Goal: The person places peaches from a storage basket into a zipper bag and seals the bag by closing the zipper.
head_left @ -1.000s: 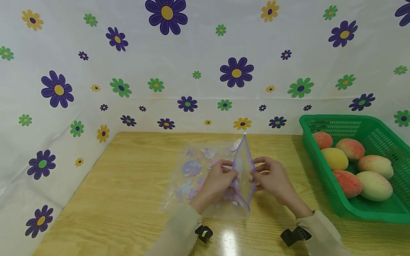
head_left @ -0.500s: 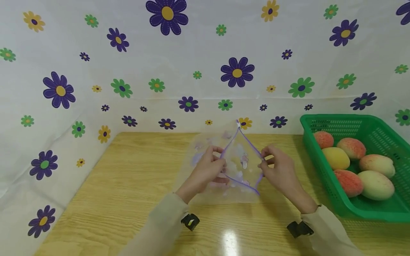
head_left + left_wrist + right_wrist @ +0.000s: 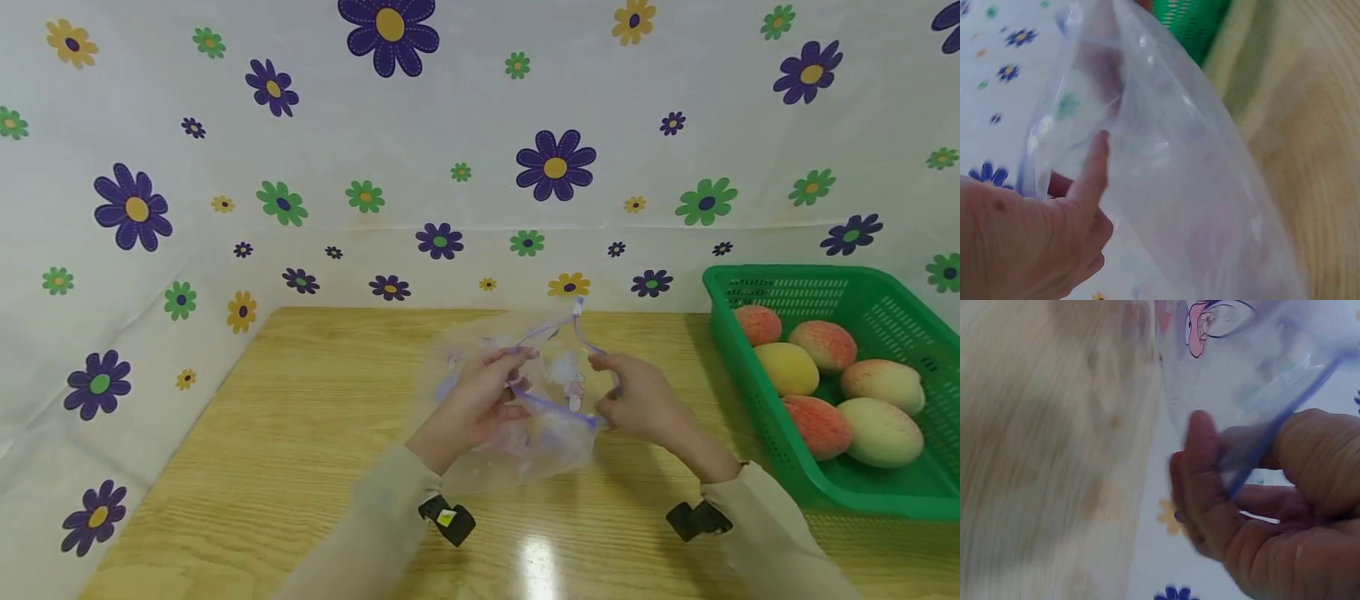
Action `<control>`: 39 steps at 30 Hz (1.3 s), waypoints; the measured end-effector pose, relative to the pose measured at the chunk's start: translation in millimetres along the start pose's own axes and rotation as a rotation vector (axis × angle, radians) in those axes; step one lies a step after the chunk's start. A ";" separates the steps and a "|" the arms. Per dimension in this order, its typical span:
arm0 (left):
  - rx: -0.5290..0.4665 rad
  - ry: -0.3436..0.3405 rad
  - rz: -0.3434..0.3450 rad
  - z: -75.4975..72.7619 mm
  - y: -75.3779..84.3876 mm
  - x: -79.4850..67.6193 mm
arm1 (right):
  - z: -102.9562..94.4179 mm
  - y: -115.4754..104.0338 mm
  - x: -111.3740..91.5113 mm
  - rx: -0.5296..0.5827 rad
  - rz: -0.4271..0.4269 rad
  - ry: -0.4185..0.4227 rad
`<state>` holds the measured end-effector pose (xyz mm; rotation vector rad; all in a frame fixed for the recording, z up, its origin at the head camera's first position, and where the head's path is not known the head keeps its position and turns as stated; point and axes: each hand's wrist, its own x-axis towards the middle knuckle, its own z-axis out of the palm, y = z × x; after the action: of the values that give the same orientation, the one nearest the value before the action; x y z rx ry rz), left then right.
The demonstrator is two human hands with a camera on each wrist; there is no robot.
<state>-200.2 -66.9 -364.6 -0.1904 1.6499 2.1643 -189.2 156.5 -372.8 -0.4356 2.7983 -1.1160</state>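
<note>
A clear zip bag (image 3: 555,437) with a purple zip edge and pastel cartoon prints stands with its mouth spread apart at the middle of the table. My left hand (image 3: 480,400) pinches the left side of the mouth between thumb and fingers. On the opposite side, my right hand (image 3: 641,400) grips the purple edge, its fingers curled round it. The white slider (image 3: 577,308) sits at the far corner of the zip. In the right wrist view the purple-edged film (image 3: 1272,425) passes between the right thumb and fingers. Through the mouth, no contents show inside the bag.
A green plastic basket (image 3: 825,500) stands at the right, holding several peach-like fruits (image 3: 821,346) and a yellow one (image 3: 786,369). The wooden table (image 3: 300,442) ends at a white flower-printed cloth (image 3: 450,125) behind and on the left.
Both hands have drawn apart, pulling the bag's mouth from a narrow slit to a wide gap. The left hand has moved left, and the bag's near corner has risen.
</note>
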 end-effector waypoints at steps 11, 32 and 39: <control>-0.112 -0.037 -0.097 -19.8 20.9 -0.2 | -9.2 5.4 4.7 -0.175 0.052 -0.035; -0.121 -0.071 -0.052 -16.5 27.9 5.2 | -21.9 2.1 -1.1 -0.280 -0.124 0.157; -0.119 -0.084 -0.034 -14.1 20.4 6.6 | -21.1 2.8 -3.4 -0.258 -0.222 0.224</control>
<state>-216.2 -83.1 -352.8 -0.1588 1.4628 2.2153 -190.6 173.4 -359.4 -0.7001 3.1719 -0.8887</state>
